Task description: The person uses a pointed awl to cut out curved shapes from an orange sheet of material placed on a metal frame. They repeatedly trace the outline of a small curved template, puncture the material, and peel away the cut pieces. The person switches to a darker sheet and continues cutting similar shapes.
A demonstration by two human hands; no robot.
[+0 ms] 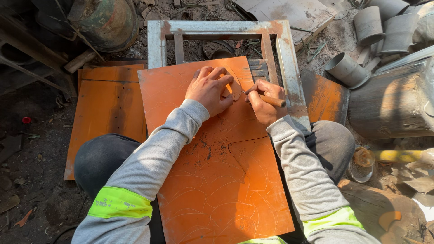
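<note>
Left hand (209,89) flat on orange sheet (217,171), right hand (264,100) gripping scriber (271,100), dirt yard

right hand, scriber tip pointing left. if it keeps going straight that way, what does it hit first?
Likely the small curved template that the left hand pins flat on the orange sheet. The tip of the scriber in the right hand appears already at its edge; the left-hand fingers lie just beyond.

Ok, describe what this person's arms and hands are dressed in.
Both arms wear grey long sleeves with ribbed cuffs: left sleeve, right sleeve. A fluorescent yellow-green band circles each upper arm. The left hand and right hand are bare, with no gloves.
</note>
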